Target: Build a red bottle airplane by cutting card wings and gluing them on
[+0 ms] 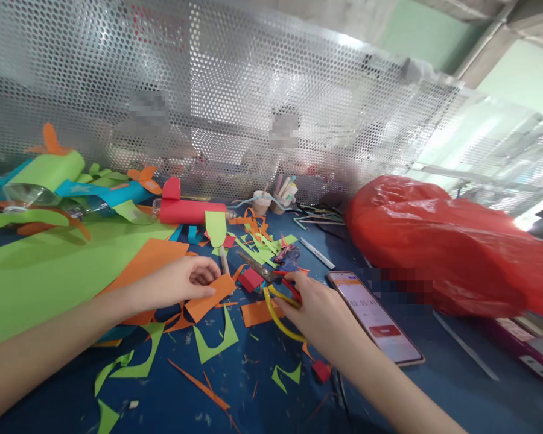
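Note:
My left hand (194, 282) pinches a small orange paper piece (210, 299) between thumb and curled fingers. My right hand (301, 296) is closed on the red handles of a pair of scissors (265, 274), whose blades point left toward the orange piece without touching it. Beneath the right hand lies a yellow ring-like object (278, 322), partly hidden by the fingers. Another orange strip (253, 314) rests on the blue table between the hands. A small red paper block (250, 279) sits just below the scissor blades.
Green paper sheets (72, 259) cover the left side, with paper-wrapped bottles behind. A red wrapped bottle (190, 212) stands out at centre back. A phone (375, 316) and a red plastic bag (443, 241) lie to the right. Green scraps (217, 343) litter the front.

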A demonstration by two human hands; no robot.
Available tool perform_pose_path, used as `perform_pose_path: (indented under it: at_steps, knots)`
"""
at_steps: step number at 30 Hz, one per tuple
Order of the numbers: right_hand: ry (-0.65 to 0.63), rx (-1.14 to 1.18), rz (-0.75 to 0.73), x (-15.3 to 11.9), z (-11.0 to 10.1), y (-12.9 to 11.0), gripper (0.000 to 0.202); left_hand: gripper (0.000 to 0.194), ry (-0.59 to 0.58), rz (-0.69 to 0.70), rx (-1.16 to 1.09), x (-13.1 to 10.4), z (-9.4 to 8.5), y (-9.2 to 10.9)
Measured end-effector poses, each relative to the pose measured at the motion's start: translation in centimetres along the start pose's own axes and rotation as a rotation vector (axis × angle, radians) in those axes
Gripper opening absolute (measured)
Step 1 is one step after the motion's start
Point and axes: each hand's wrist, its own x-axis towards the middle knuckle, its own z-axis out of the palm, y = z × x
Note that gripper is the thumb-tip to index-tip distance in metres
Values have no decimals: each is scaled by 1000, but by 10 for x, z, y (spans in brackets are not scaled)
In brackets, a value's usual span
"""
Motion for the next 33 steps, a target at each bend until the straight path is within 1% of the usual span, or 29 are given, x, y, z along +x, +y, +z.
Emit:
perform_pose_path:
  at_steps: [2,6,9,10,12,14,16,19,20,22,24,25,28,30,32,33]
  knots:
    - [-10,-2,3,0,-1,0,24,14,-19,13,35,0,0,2]
    - [-10,13,-8,-1,-1,1,24,11,-95,42,99,-4,7,16]
    - [-4,32,-20,-2,0,2,23,13,-171,117,183,-8,22,25]
    - [0,38,-26,-2,1,2,23,15,-201,156,202,-10,28,27]
    - [13,50,-38,-2,2,2,22,18,-225,241,260,-13,40,31]
    - [37,57,-43,-3,3,3,20,20,-178,308,378,-15,49,34]
    - [60,62,-47,-3,3,3,19,19,-132,352,487,-16,51,37]
    - [57,70,-57,-3,3,3,19,17,-134,318,541,-17,45,40]
    - [48,73,-57,-4,3,2,19,16,-124,287,537,-16,41,40]
    - [29,80,-58,-4,5,0,19,15,-45,235,492,-13,31,37]
    - [14,83,-69,-5,7,-3,18,16,33,184,371,-7,21,31]
    - [11,80,-79,-6,9,-5,19,16,49,159,289,-4,16,27]
    - [17,36,-103,-8,10,-9,23,21,-14,80,41,5,5,18]
    - [21,-25,-107,-9,8,-10,21,24,-38,39,-78,8,2,15]
    - [63,-46,-118,-10,5,-11,18,28,-32,5,-125,7,4,16]
    - [100,-3,-137,-10,4,-12,19,30,-33,-7,-125,5,6,17]
